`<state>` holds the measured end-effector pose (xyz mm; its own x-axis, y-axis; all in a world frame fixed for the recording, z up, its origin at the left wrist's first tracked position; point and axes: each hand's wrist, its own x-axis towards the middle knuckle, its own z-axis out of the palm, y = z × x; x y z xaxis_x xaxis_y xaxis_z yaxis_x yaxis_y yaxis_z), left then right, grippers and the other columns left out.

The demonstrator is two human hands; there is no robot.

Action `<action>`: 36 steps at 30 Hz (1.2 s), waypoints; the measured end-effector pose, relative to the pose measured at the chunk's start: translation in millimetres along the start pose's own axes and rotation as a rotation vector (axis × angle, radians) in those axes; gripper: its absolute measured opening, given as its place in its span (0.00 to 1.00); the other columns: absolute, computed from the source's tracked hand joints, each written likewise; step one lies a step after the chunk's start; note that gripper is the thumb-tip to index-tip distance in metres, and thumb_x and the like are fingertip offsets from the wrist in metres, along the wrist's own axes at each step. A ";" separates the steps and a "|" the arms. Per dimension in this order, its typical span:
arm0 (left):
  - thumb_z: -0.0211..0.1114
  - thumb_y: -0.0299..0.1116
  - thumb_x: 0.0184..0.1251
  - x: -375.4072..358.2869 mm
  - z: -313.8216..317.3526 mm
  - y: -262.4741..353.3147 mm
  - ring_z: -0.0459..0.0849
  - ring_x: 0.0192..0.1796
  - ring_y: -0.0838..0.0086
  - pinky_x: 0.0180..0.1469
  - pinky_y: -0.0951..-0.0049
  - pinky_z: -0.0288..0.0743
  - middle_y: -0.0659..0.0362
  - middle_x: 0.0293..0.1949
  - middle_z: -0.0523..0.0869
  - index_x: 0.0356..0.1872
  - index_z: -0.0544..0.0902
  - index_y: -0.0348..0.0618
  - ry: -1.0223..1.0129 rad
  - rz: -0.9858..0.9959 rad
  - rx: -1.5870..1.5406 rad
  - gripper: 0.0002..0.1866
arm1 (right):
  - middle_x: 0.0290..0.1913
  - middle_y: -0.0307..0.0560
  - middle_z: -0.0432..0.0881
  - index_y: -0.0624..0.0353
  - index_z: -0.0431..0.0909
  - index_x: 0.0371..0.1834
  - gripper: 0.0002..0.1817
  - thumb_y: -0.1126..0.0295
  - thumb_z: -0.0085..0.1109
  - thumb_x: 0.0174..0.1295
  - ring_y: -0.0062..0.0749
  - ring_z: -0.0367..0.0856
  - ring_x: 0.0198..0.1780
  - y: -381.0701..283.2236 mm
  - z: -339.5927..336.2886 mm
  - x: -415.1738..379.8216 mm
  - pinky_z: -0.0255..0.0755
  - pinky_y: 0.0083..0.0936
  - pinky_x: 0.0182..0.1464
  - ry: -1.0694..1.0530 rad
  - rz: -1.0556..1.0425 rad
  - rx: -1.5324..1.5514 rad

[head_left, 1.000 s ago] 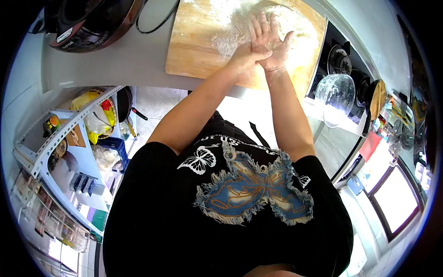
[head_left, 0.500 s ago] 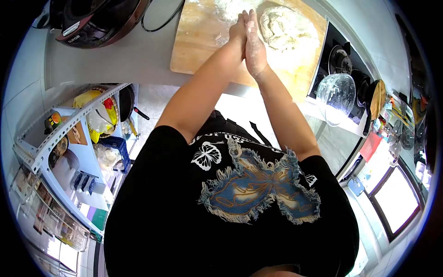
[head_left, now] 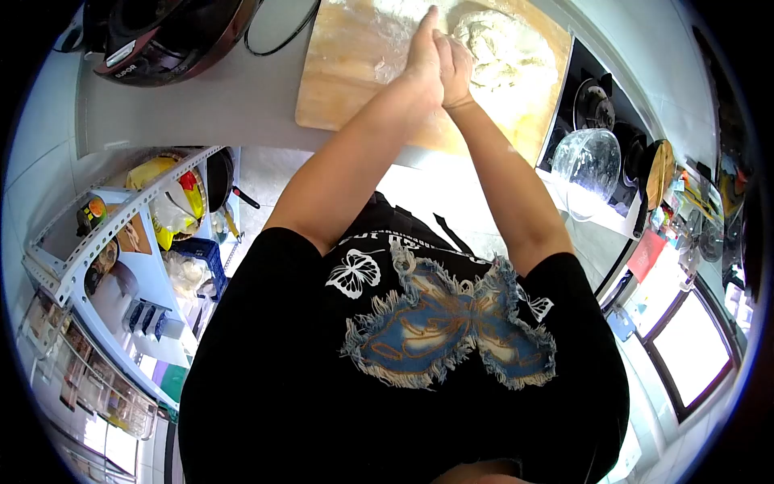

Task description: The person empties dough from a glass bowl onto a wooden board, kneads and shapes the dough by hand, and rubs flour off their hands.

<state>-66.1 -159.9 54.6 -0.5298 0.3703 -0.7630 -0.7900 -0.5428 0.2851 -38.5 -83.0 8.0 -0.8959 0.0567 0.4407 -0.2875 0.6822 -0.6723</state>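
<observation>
My left hand and my right hand press against each other over the wooden board. The left hand's fingers point up the view, nearly straight. The right hand's fingers are bent against the other palm. Whether anything small lies between the palms is hidden. Just right of the hands, a large pale lump of dough rests on the board. Loose flour is scattered to their left.
A dark SUPOR appliance stands on the grey counter at the upper left. A clear bowl sits right of the board, near the black stove. Below left is a white shelf rack with bags and a pan.
The hands were palm to palm with fingers straight. Now the one on the right has slid down slightly and bent its fingers against the other.
</observation>
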 end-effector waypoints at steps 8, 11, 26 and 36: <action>0.63 0.59 0.67 37.2 -1.1 -27.6 0.79 0.49 0.70 0.52 0.67 0.75 0.58 0.47 0.81 0.48 0.78 0.44 -0.138 0.158 0.023 0.27 | 0.43 0.60 0.81 0.60 0.78 0.44 0.20 0.54 0.46 0.72 0.55 0.78 0.45 3.5 -8.1 -11.5 0.71 0.42 0.50 -0.022 0.286 -0.115; 0.62 0.60 0.68 29.2 -1.1 -25.3 0.77 0.38 0.75 0.45 0.65 0.74 0.61 0.34 0.78 0.37 0.77 0.48 -0.149 0.189 0.125 0.23 | 0.43 0.54 0.81 0.61 0.79 0.45 0.22 0.52 0.45 0.72 0.46 0.77 0.45 -1.9 -2.8 -3.8 0.71 0.34 0.54 0.074 0.859 0.658; 0.54 0.69 0.71 5.1 -27.3 -2.2 0.82 0.46 0.72 0.50 0.67 0.78 0.57 0.36 0.82 0.46 0.78 0.46 -0.442 0.002 -0.070 0.32 | 0.32 0.56 0.81 0.65 0.80 0.34 0.22 0.56 0.43 0.69 0.49 0.76 0.37 -7.5 9.4 5.7 0.69 0.39 0.44 -0.030 0.173 0.227; 0.35 0.78 0.69 3.1 -57.7 -9.7 0.50 0.82 0.60 0.82 0.62 0.41 0.50 0.81 0.51 0.81 0.46 0.38 -0.492 0.015 -0.055 0.55 | 0.57 0.52 0.83 0.55 0.80 0.63 0.25 0.50 0.46 0.75 0.43 0.79 0.62 15.6 -19.7 -2.0 0.69 0.36 0.64 -0.175 0.383 0.255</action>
<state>-42.3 -197.1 16.0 -0.6341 0.6673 -0.3906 -0.7709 -0.5848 0.2522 -34.6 -58.1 8.4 -0.9906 0.1301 0.0413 0.0196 0.4349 -0.9002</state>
